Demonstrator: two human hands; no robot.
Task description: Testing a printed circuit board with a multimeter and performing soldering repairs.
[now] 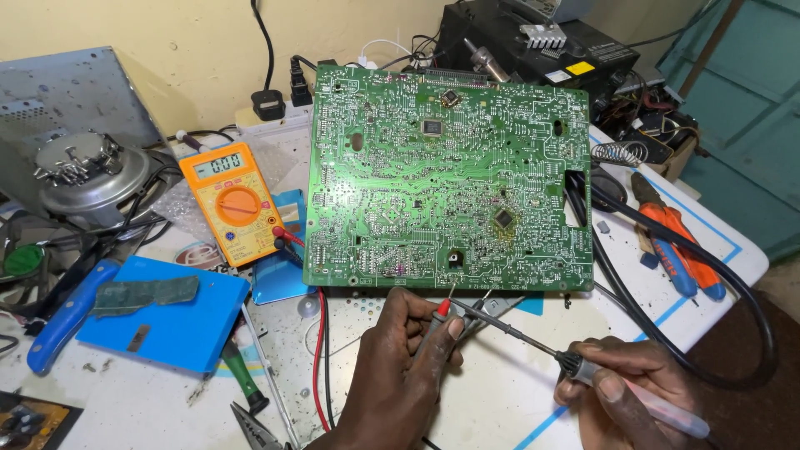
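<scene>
Cluttered and dusty, the white workbench (500, 392) filled almost the whole frame, with a pale yellow wall behind it. At the centre a large green circuit board (450, 179) lay solder side up, its lower edge close to the person's hands.

The left hand (400, 367), at the lower centre, was closed around two thin test probes (446, 310), one with a red collar, and their tips touched or nearly touched the lower edge of the board; I could not tell which exactly. The right hand (621, 383), at the lower right, gripped a soldering iron (575, 362) like a pen, and its long tip pointed up and to the left, toward the same spot.

An orange multimeter (236, 200) sat at the left of the board, with its red lead (319, 350) running down past the left wrist.

I judged that several things could go wrong there. The iron tip was very near the fingers and the plastic of the probes, so a small slip could burn skin or melt the probe. The pads on that edge looked very dense, so too much solder could bridge two of them. The thick black cable (708, 275) curved near the right wrist and could catch the iron.
</scene>
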